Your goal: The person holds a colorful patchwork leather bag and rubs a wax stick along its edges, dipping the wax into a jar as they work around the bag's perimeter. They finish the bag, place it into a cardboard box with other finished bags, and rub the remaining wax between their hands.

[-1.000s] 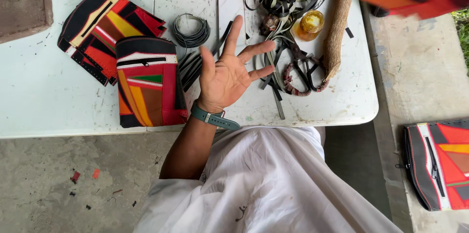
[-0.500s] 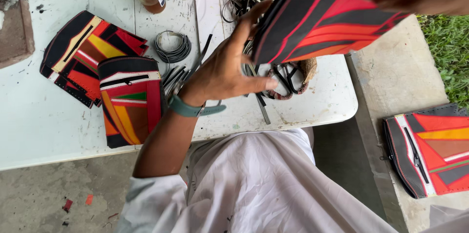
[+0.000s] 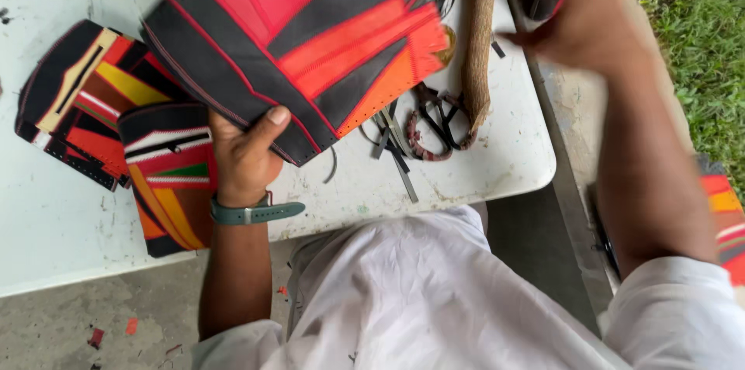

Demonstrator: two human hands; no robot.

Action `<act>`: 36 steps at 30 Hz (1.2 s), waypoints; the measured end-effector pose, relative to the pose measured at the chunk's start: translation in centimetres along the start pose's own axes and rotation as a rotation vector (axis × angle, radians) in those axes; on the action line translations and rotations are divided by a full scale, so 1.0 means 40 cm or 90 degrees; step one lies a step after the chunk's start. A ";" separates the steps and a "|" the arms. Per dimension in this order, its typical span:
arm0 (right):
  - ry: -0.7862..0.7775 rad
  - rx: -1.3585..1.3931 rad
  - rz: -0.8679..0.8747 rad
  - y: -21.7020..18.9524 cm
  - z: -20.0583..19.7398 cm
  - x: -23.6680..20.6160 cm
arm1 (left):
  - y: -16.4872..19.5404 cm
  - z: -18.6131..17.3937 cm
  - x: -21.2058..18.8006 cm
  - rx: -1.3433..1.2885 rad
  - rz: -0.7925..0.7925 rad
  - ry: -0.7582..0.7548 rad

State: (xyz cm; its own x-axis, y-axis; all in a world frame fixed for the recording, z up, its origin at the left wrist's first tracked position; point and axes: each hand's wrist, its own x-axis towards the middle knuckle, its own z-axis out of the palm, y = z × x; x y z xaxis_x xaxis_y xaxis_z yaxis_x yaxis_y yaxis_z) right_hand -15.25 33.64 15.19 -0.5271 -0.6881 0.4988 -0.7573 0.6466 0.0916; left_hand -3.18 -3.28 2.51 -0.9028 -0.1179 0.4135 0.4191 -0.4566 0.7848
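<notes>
Partly blurred, left hand (image 3: 247, 154) gripping patchwork panel (image 3: 303, 36)

We count four patchwork leather panels in red, black and orange: one big panel (image 3: 310, 36) raised over the desk (image 3: 46, 215), two flat panels on its left, one (image 3: 74, 98) farther back and one (image 3: 172, 176) at the near edge, and a fourth panel (image 3: 722, 215) low on the right beyond the desk. We've got one pair of scissors (image 3: 431, 123) with wrapped handles, one long brown stick (image 3: 477, 36), and a few loose dark strips (image 3: 392, 145), too tangled to number. We see two hands, left hand (image 3: 244, 157) and right hand (image 3: 574, 17), and one green wristwatch (image 3: 252, 212).
</notes>
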 end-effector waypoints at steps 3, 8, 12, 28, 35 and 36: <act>-0.198 0.034 0.168 0.001 0.176 0.000 | -0.050 -0.025 0.013 -0.035 0.010 0.034; -0.352 0.021 0.213 0.082 0.388 -0.025 | -0.065 -0.063 0.026 0.004 0.009 0.052; -0.414 -0.013 0.187 0.081 0.404 0.021 | -0.079 -0.091 0.037 0.031 0.027 0.073; -0.259 0.122 0.237 0.047 0.212 -0.058 | -0.103 -0.076 0.075 0.037 0.042 0.098; -0.007 0.649 0.173 -0.044 0.145 -0.146 | -0.096 -0.016 0.071 0.148 0.097 0.095; -0.004 0.637 0.158 -0.058 0.153 -0.152 | -0.096 -0.009 0.066 0.133 0.092 0.088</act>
State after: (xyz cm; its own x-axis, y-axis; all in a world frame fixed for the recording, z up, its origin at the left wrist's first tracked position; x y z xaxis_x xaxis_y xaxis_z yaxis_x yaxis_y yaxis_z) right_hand -12.62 34.30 6.68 -0.7118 -0.5764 0.4013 -0.6002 0.2024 -0.7738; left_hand -7.22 -2.16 0.42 -0.8306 -0.2948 0.4725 0.5424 -0.2361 0.8062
